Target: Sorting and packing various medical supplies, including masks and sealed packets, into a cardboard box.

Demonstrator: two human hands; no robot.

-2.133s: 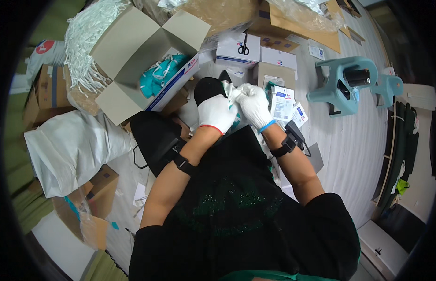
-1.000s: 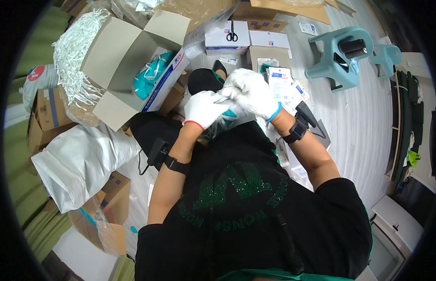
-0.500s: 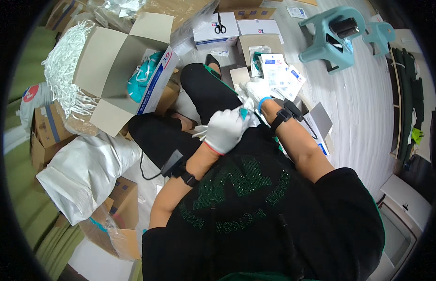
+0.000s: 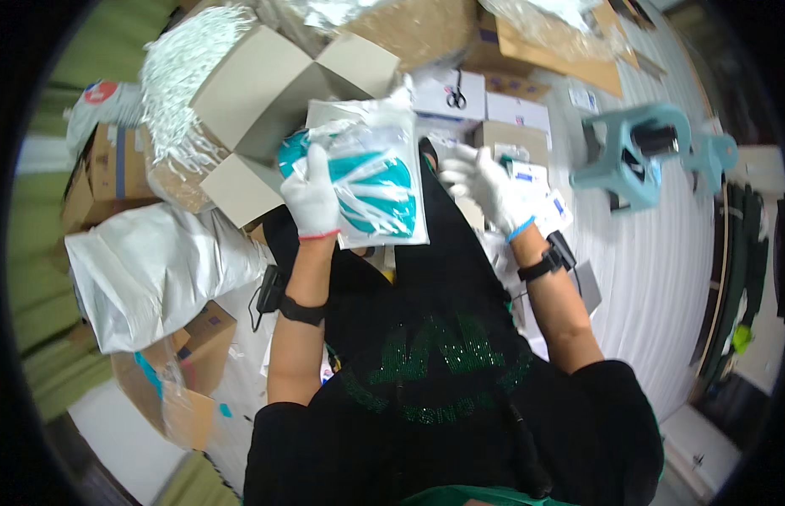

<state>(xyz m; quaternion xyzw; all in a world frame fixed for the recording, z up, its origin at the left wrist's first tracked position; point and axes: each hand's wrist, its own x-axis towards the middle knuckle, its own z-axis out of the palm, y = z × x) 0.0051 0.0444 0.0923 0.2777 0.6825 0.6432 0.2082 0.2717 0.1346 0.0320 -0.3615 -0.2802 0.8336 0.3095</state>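
Note:
My left hand (image 4: 312, 198), in a white glove with a red cuff edge, is closed on the left side of a clear-and-white pouch (image 4: 416, 228). Inside the pouch lies a teal face mask (image 4: 374, 173) with white straps. To its right, my white-gloved right hand (image 4: 487, 187) with a blue cuff edge hovers open, its fingers apart and nothing in them. More teal masks (image 4: 291, 153) show behind my left hand, at the open carton (image 4: 249, 93). Near my right hand, white printed packets (image 4: 534, 184) rest in another open box, partly hidden by the hand.
Black-handled scissors (image 4: 457, 97) lie on a white box at the far side. A heap of white straps (image 4: 182, 93) spills beside the carton. A large white sack (image 4: 152, 278) stands at the left. A light blue stool (image 4: 633, 152) holds dark items at the right.
My hands have come apart. The left one has moved left and away from my body, with the masked pouch now spread in view. The right hand has opened. The whole view has shifted.

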